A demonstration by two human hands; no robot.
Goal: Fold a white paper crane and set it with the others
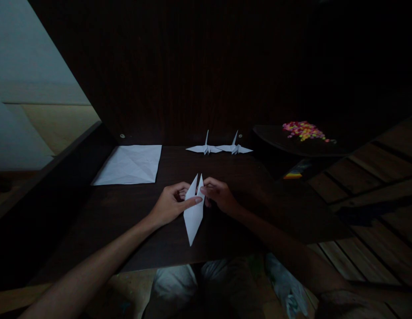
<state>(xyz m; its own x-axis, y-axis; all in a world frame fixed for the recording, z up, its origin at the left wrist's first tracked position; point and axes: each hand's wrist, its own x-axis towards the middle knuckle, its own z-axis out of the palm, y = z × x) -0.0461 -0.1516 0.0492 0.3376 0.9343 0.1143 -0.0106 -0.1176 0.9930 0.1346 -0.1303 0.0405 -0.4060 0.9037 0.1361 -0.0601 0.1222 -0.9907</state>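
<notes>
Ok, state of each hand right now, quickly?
Left hand: closed, holding the folded white paper.
Right hand: closed, holding the same paper near its right upper point.

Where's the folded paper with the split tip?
At the head view's lower centre, the folded paper is held by the left hand and right hand, on the near side of the paper cranes.

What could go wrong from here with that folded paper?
The narrow points of the folded paper might bend or tear: the left hand's thumb presses near the slit while the right hand pinches one point.

The two paper cranes sit close together beyond the hands; a forward bump could topple them.

Dim light might hide a misaligned crease.
</notes>
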